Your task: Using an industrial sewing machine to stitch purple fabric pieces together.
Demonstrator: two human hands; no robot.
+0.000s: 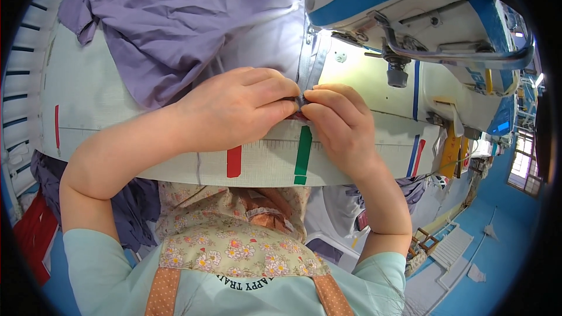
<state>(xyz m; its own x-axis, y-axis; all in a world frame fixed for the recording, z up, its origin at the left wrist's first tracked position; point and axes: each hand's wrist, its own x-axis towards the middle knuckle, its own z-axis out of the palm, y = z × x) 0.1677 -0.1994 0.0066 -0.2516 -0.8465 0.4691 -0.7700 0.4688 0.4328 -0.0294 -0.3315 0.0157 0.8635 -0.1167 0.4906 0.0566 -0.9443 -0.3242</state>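
Note:
A purple cloth (170, 17) lies in loose folds across the left and middle of the sewing table. From under the sewing machine head (398, 6), a narrow grey-blue strip (303, 70), perhaps a zipper tape, runs toward me along the cloth's right edge. My left hand (249, 102) pinches the near end of this strip from the left, fingers closed. My right hand (342, 120) pinches it from the right, its fingertips almost meeting the left ones. A bit of dark reddish material shows below the fingertips. The fingers hide most of the held end.
A printed ruler scale (263, 145) runs along the table's near edge, crossed by a red tape (234, 162) and a green tape (303, 155). A metal lever (462, 57) curves in front of the machine. Dark purple cloth (134, 210) hangs below the table at left.

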